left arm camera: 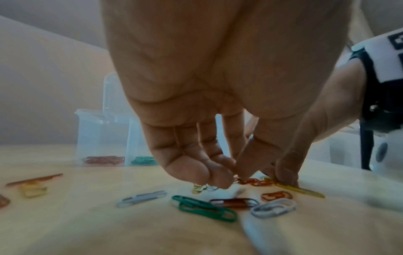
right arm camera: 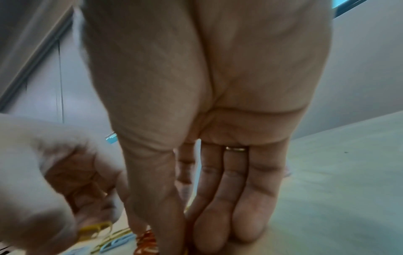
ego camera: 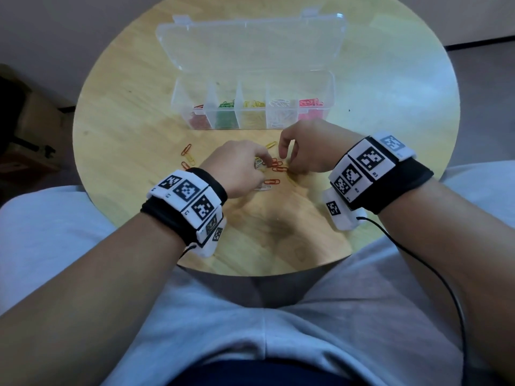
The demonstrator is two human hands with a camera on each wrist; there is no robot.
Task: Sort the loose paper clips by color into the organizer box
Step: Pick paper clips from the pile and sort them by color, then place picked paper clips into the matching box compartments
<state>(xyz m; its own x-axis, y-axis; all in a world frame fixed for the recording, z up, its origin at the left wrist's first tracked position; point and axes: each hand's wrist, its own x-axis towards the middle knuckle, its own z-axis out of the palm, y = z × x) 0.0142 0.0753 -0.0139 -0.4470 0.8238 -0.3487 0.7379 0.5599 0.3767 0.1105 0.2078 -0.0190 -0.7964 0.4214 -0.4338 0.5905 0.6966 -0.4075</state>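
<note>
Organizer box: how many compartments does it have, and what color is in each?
5, in one row across the organizer box, left to right: red clips, green clips, yellow clips, white clips, pink clips. None looks hidden.

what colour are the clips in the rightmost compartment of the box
Pink clips, best seen in the head view.

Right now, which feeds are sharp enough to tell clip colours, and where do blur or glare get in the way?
Head view: dim but sharp; organizer box colours read clearly, window glare washes the table on the right. Left wrist view: green paper clip sharp, box hazy behind. Right wrist view: left hand smeared by motion blur, clips at the bottom edge soft.
</note>
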